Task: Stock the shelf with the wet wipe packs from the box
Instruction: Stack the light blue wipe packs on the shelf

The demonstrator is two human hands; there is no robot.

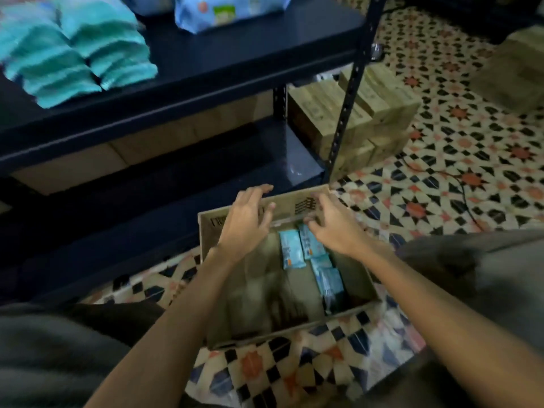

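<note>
Left hand [245, 222] is spread open with nothing held, over the far wall of the box [212, 293]; right hand [332, 228], fingers loosely bent, is reaching at the packs [291, 248] by the far right corner, grasp not discernible. A pack could likely be fumbled or the light box shoved, since nothing steadies it. Packs lie long axis running far wall to near wall, a few along the right wall.

The teal packs [76, 48] at the shelf's [206, 63] left end are smeared by motion and cut by the picture's left edge. A blue pack [229, 10] is cropped at the top. The right hand [338, 228] hides part of one wet wipe pack [309, 245] in the box [294, 325]; pack labels are unreadable.
</note>
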